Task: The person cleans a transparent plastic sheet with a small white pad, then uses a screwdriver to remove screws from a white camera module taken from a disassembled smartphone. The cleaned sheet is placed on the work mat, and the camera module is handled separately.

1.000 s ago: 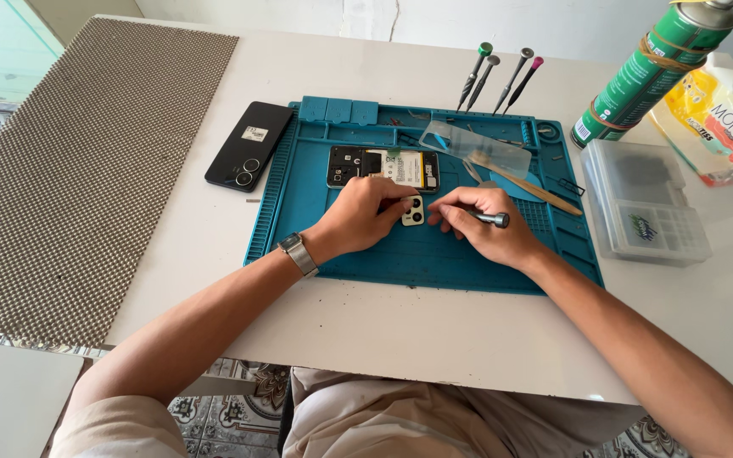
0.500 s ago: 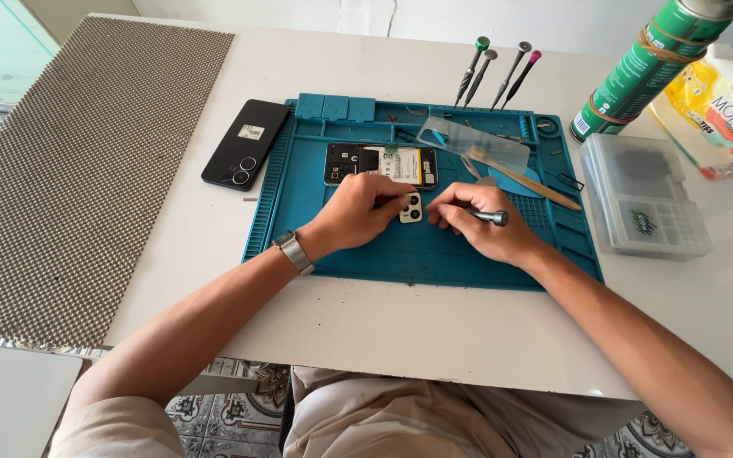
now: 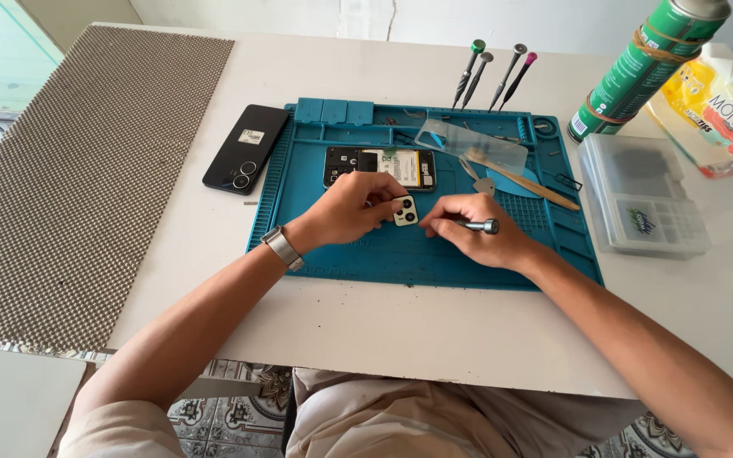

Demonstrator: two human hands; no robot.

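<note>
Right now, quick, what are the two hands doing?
Left hand: closed on a small pale camera module.
Right hand: closed on a metal-handled screwdriver, its tip hidden.

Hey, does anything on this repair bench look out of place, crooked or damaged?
Nothing looks spilled or broken. The opened phone lies on the blue mat with its insides showing. The left hand holds a small camera piece and the right hand a screwdriver.

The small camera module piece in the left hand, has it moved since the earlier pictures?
No. The camera module piece sits at the same spot on the blue mat, just below the opened phone, held by the left hand.
</note>
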